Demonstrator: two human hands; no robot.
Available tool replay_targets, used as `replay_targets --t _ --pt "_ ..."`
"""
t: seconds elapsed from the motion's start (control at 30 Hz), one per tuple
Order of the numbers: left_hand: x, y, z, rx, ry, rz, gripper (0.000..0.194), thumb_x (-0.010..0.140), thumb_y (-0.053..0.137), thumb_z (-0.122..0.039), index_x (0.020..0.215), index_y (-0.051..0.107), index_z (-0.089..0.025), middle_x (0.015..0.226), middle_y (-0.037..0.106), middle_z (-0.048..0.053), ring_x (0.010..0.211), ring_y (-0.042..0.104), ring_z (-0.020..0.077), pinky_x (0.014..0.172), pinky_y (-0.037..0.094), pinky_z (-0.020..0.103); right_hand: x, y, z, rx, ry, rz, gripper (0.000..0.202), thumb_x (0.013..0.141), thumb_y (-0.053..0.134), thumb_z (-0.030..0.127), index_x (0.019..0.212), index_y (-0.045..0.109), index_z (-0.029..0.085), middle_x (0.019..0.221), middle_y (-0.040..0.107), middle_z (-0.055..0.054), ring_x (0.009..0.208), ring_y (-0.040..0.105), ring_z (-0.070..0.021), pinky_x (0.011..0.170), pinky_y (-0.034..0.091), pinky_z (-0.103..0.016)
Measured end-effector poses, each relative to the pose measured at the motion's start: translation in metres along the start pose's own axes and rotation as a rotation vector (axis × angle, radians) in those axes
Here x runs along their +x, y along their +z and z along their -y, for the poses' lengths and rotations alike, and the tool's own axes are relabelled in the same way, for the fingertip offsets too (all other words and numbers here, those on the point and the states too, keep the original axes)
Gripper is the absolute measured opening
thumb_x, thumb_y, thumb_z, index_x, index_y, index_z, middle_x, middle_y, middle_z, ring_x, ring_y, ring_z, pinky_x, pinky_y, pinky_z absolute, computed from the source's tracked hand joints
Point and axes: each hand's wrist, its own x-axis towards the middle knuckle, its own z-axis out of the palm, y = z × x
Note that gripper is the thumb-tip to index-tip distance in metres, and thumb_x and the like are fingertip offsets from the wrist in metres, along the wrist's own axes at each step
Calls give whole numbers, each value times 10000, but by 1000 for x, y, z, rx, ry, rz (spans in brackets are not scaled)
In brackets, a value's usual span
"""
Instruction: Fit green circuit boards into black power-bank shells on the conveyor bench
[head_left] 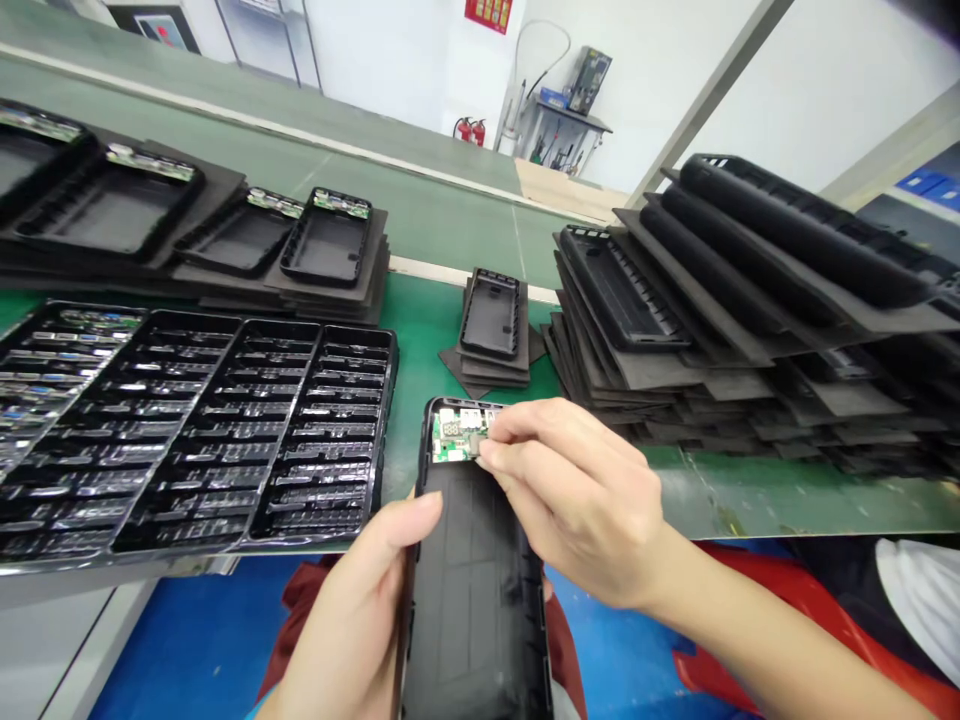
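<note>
In the left hand (375,590): one held case (476,590), with a circuit board (452,437) in its far end and the right hand (585,490) at the board's right side. Left of the left hand: a compartmented tray (388,400); behind it, left stack (377,245), cases (326,240) on top. Beyond the right hand: leftward, a small pile (480,374) under a single case (493,312); rightward, a larger stack (600,385) of sheets and cases.

Clear lane: green worktop (420,325) between compartment tray (386,410) and small pad stack (495,370). Near mouth partly blocked by held casing (480,580). Right: tall pad stack (720,395), upper sheets overhanging; only a narrow gap beside small stack. Left rear: casing-topped pile (367,290) closes off room behind tray. Bare strip in front of tall stack.
</note>
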Motion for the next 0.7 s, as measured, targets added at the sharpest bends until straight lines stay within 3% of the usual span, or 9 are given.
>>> replay_targets --t 0.1,0.17,0.37,0.6,0.7 --pt "-2 4 -1 -56 -104 33 264 663 621 -339 853 708 -178 739 701 27 699 650 200 614 528 301 4 -2 -1 10 43 7 165 823 530 54 699 608 129 773 636 -70 716 566 -138 673 485 -254" --pt "-2 5 -1 -57 -100 35 333 627 641 -355 910 695 -188 812 698 37 760 650 228 671 529 340 6 -4 -1 28 71 15 174 823 534 51 683 609 123 762 630 -65 710 565 -131 665 479 -246" --pt "0 4 2 32 -54 -112 295 496 692 -395 732 660 -220 730 672 23 775 631 257 704 516 378 11 -8 1 59 94 41 169 807 546 36 672 623 103 760 632 -61 699 566 -121 644 469 -233" --pt "0 5 2 97 38 -71 390 512 656 -427 836 696 -213 794 685 38 873 624 279 811 492 422 12 -7 4 0 69 21 186 795 510 12 689 615 122 786 638 -58 725 568 -135 667 482 -250" --pt "0 6 2 198 79 -105 350 513 622 -441 765 702 -212 724 681 48 829 635 284 796 496 442 11 -5 4 -9 33 11 204 783 489 -12 686 611 120 776 641 -73 723 570 -148 657 486 -265"
